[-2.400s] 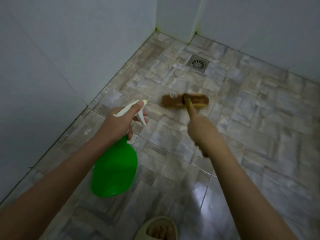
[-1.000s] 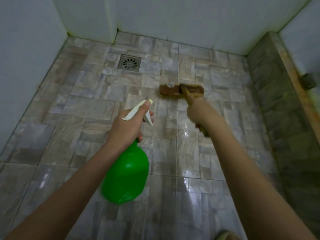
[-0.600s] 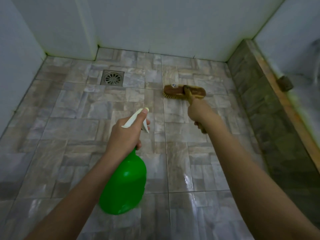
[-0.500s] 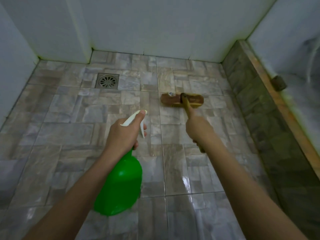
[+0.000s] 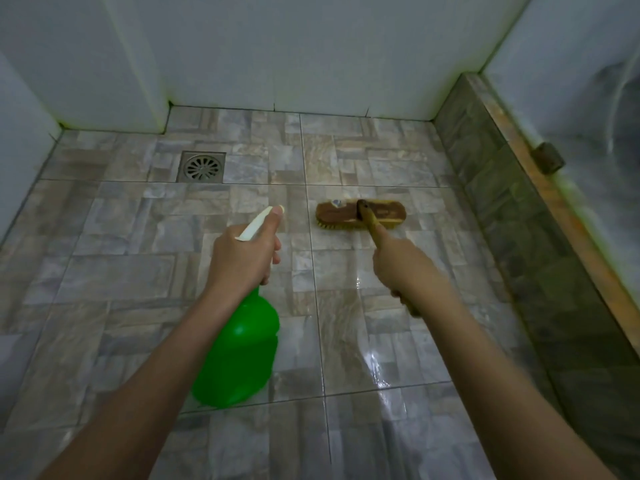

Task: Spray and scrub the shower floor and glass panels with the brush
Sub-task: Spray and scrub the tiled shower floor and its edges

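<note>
My left hand [image 5: 242, 259] grips the white trigger head of a green spray bottle [image 5: 239, 355], which hangs below the hand over the tiled shower floor [image 5: 121, 271]. Its nozzle points forward. My right hand [image 5: 401, 263] holds the wooden handle of a scrub brush [image 5: 360, 213]. The brush head lies flat on the floor tiles ahead of that hand, bristles down. A glass panel [image 5: 588, 109] stands at the right, smeared and hazy.
A round metal floor drain [image 5: 202, 167] sits at the back left. White walls [image 5: 277, 50] close the back and left. A raised tiled curb [image 5: 512, 202] runs along the right with a small dark bracket [image 5: 548, 157] on it. Wet shine covers the tiles near my right arm.
The view has swung right, from the left corner to the back wall and curb. The brush has shifted slightly nearer on the floor. Both hands keep their holds.
</note>
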`<state>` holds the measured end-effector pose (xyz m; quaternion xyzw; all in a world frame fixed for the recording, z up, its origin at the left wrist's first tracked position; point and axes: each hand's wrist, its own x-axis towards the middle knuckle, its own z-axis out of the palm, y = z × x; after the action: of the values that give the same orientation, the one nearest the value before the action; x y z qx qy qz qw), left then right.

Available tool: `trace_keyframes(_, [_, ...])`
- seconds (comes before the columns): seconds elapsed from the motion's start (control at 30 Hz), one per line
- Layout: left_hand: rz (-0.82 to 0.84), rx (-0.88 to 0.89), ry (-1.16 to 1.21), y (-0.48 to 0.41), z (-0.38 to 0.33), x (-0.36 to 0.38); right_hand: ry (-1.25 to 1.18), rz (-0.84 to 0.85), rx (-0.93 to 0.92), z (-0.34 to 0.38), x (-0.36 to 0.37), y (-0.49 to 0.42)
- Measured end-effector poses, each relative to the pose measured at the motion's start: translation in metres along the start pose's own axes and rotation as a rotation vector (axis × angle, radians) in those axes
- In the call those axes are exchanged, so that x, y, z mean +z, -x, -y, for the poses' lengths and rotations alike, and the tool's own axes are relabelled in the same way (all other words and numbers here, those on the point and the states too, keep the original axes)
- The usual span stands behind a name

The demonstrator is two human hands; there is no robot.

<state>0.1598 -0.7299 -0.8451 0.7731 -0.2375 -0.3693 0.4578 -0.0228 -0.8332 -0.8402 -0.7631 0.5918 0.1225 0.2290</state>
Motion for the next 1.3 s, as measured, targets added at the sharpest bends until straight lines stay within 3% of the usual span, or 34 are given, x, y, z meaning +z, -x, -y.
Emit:
trace_keyframes(0.2, [-0.006, 0.086, 0.017, 0.002, -0.007, -0.007, -0.101, -0.055, 0.006, 0.018, -0.048, -0.083])
trace_keyframes(0.4, [-0.059, 0.068, 0.078, -0.009, -0.007, -0.019, -0.042, 0.109, -0.068, 0.016, -0.009, -0.002])
trace_keyframes(0.63, [-0.095, 0.050, 0.071, -0.015, 0.008, -0.037, -0.091, -0.035, -0.100, 0.062, -0.042, -0.105])
trace_keyframes(0.7, [-0.100, 0.040, 0.082, -0.019, 0.008, -0.043, -0.122, 0.032, -0.044, 0.065, -0.036, -0.089])
trace_keyframes(0.83, [-0.141, 0.020, 0.140, -0.022, 0.008, -0.055, -0.105, 0.163, -0.127, 0.075, -0.001, -0.032])
trace_keyframes(1.03, [-0.197, 0.008, 0.195, -0.021, 0.014, -0.076, -0.154, -0.035, -0.185, 0.129, -0.023, -0.122])
trace_keyframes(1.3, [-0.284, -0.005, 0.212, -0.025, 0.026, -0.109, -0.001, 0.114, -0.324, 0.149, 0.020, -0.063])
